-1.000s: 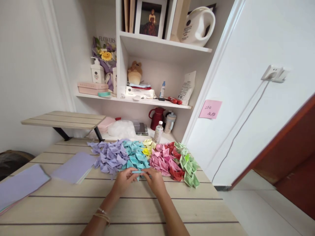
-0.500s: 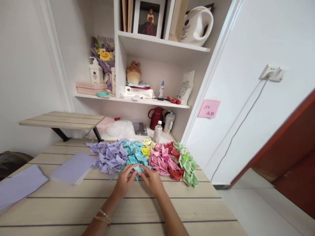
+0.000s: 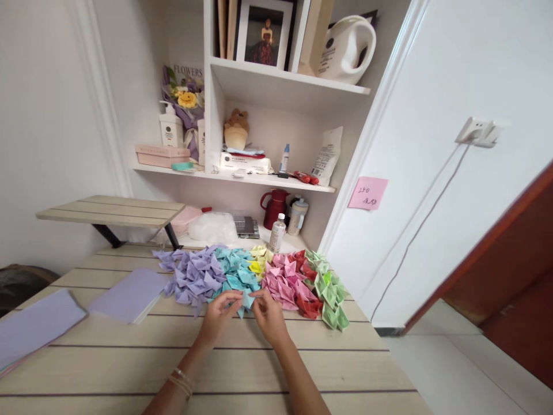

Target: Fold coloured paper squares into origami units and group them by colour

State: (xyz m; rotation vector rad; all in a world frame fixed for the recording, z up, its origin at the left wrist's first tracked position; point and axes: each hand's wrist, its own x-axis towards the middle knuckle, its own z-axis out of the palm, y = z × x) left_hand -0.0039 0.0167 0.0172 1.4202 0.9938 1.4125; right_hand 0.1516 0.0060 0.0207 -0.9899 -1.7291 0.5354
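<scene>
Between my two hands is a small light-blue folded paper piece (image 3: 247, 300), pinched at its sides. My left hand (image 3: 221, 311) grips its left edge with thumb and fingertips. On the other edge, my right hand (image 3: 266, 314) closes its fingertips the same way. Just beyond the hands lies a heap of blue folded paper boats (image 3: 239, 268). Purple paper boats (image 3: 194, 276) are piled to its left. Yellow boats (image 3: 258, 262), pink boats (image 3: 283, 279), red boats (image 3: 309, 305) and green boats (image 3: 332, 294) spread to the right.
Stacks of purple paper sheets (image 3: 127, 294) lie on the slatted table (image 3: 207, 369) at left, near a small raised stand (image 3: 112, 210). Behind the boats stand a clear bottle (image 3: 277, 233), a red jug (image 3: 274, 208) and a white shelf unit (image 3: 280, 80).
The blue paper has been lifted slightly and turned, showing a flatter face between my fingertips. My fingers have shifted to pinch its two sides. The camera view has tilted a little.
</scene>
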